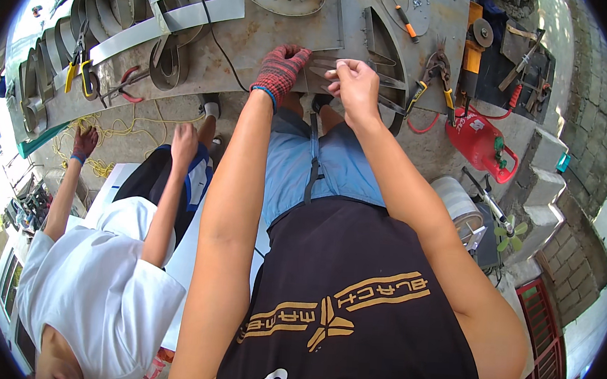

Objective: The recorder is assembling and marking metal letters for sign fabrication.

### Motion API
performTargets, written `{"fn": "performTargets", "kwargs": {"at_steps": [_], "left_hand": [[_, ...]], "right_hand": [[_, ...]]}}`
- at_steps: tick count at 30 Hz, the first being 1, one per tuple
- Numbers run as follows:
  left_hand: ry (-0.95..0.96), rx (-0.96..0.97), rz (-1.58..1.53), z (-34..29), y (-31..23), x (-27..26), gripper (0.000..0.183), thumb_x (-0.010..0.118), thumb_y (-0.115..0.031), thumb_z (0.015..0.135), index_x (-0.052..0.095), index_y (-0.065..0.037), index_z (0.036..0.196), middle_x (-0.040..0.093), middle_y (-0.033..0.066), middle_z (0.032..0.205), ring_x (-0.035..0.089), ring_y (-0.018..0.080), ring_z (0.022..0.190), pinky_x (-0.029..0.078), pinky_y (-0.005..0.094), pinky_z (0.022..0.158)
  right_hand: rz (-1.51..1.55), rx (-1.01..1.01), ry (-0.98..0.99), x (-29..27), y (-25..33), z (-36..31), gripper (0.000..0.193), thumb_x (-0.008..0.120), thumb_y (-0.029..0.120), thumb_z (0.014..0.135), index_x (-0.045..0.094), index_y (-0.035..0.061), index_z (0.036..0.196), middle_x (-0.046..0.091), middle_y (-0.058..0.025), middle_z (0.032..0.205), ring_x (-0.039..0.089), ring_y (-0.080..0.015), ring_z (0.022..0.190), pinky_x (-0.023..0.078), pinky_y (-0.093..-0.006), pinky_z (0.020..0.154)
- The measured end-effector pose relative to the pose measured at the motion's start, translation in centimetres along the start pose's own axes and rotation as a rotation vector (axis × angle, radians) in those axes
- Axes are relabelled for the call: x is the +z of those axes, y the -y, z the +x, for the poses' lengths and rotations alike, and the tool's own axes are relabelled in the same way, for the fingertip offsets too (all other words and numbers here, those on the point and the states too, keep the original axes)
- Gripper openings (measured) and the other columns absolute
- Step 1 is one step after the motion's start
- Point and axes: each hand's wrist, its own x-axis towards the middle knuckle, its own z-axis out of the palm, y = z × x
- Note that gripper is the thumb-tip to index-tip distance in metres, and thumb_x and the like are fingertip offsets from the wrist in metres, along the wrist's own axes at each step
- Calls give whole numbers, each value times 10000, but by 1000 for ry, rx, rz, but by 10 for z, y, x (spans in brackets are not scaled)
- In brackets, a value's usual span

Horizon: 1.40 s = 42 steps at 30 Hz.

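My left hand (281, 72), in a red and grey knitted glove, is at the near edge of the metal worktable (222, 44). Its fingers are curled, and what they hold, if anything, is hidden. To its right my bare right hand (354, 86) has thumb and fingertips pinched together; I cannot make out what is between them. Thin grey metal strips (390, 81) run behind the right hand and show in the gap between both hands. Just beyond stands a bent sheet-metal outline (381, 35) with a pointed, curved shape.
Right of my hands lie pliers (437, 72), an orange-handled screwdriver (406, 23) and an angle grinder (477, 43). A red gas cylinder (480, 141) stands below. At left are snips (78, 61), curved metal strips (118, 4) and a co-worker in white (104, 281).
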Motion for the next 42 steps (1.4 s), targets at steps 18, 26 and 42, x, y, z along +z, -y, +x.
{"fn": "performTargets", "kwargs": {"at_steps": [18, 26, 42], "left_hand": [[-28, -46, -74, -10, -10, 1, 359, 727, -274, 955, 707, 9, 1175, 757, 93, 1077, 675, 167, 1000, 511, 308, 931], [-46, -37, -63, -10, -4, -1, 372, 718, -281, 963, 702, 8, 1195, 753, 100, 1100, 674, 174, 1011, 509, 313, 943], [1, -6, -9, -2, 3, -3, 479, 738, -360, 952, 667, -12, 1273, 680, 40, 1033, 571, 137, 891, 490, 297, 806]], "right_hand": [[-1, -654, -118, -55, 175, 217, 345, 750, 89, 903, 663, 1, 1226, 690, -68, 904, 634, -134, 665, 543, -278, 571], [-274, -677, -191, -38, 183, 211, 179, 699, 137, 943, 741, 17, 1069, 685, -36, 770, 639, -116, 641, 521, -271, 591], [-253, -769, 49, -88, 105, -7, 198, 694, 102, 987, 730, -11, 1145, 747, -52, 984, 650, -74, 836, 528, -220, 762]]}}
